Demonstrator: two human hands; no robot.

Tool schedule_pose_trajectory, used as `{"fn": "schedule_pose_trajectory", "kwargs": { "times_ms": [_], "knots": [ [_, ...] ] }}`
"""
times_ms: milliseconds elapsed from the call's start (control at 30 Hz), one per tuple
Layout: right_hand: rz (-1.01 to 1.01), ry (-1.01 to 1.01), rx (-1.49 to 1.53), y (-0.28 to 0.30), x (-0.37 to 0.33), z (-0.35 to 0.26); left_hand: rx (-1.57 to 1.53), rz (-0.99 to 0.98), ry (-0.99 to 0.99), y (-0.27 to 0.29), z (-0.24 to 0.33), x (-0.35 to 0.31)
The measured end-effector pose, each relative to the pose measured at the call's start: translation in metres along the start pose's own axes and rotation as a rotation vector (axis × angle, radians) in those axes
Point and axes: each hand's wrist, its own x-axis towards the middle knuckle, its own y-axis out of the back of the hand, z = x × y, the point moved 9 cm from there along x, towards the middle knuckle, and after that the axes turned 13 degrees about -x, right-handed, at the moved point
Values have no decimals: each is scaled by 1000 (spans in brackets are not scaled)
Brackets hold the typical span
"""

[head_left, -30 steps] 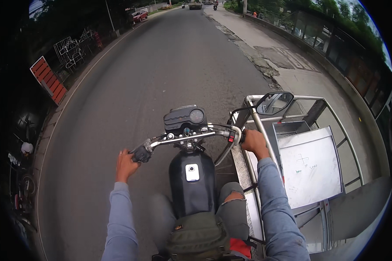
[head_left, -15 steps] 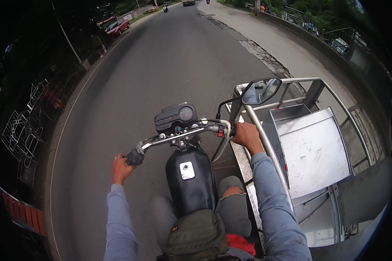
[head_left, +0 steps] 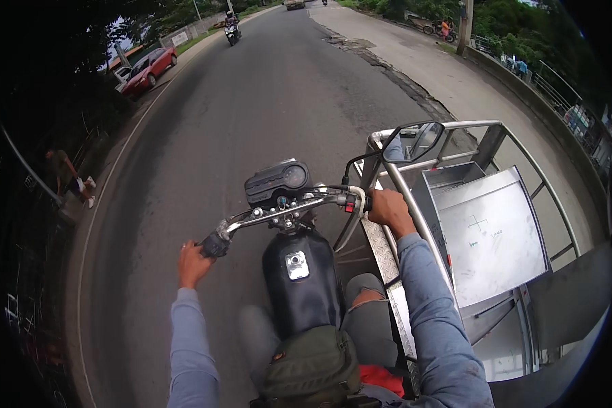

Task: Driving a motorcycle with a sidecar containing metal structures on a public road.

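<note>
Left hand: the left hand [head_left: 194, 264] curls round the outer end of the black left grip [head_left: 214, 245], knuckles up, thumb toward the tank; its fingertips are hidden, so how firmly it presses I cannot tell.
Right hand: the right hand [head_left: 391, 209] is wrapped in a fist about the right grip [head_left: 368, 201], its back upward, just beside the sidecar rail.
Handlebar: the handlebar [head_left: 306, 205] runs between the two hands, a shiny metal tube (with a small red switch [head_left: 350, 202] near the right fist).
Instrument cluster: dark plastic with one round dial, the instrument cluster [head_left: 276, 182] sits ahead of the bar.
Tank: smooth, rounded and black, the tank [head_left: 306, 296] carries a bright metal plate [head_left: 297, 265] with a round cap.
Bag: olive fabric, the bag [head_left: 313, 367] rests behind the tank.
Sidecar: tubular metal rails [head_left: 415, 207] enclose a pale, scuffed flat panel [head_left: 500, 245] with pen marks; a raised-pattern metal footboard [head_left: 379, 250] runs along the near side.
Mirror: angular and black-rimmed, the mirror [head_left: 413, 141] overlaps the rails in view.
Road: grey asphalt, the road [head_left: 183, 170] has a crumbled right edge.
</note>
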Motion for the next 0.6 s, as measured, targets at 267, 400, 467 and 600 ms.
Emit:
{"fn": "schedule_pose_trajectory", "kwargs": {
  "times_ms": [267, 400, 467, 600],
  "knots": [
    [11, -22, 57, 6, -4, -6, 10, 20, -25, 10, 4, -6],
    [46, 39, 48, 5, -3, -8, -10, -8, -12, 11, 8, -7],
    [37, 25, 51, -1, -8, -3, -11, -12, -29, 9, 12, -3],
    [-10, -43, 80, -2, -18, 18, 19, -11, -20, -14, 10, 4]
  ]
}}
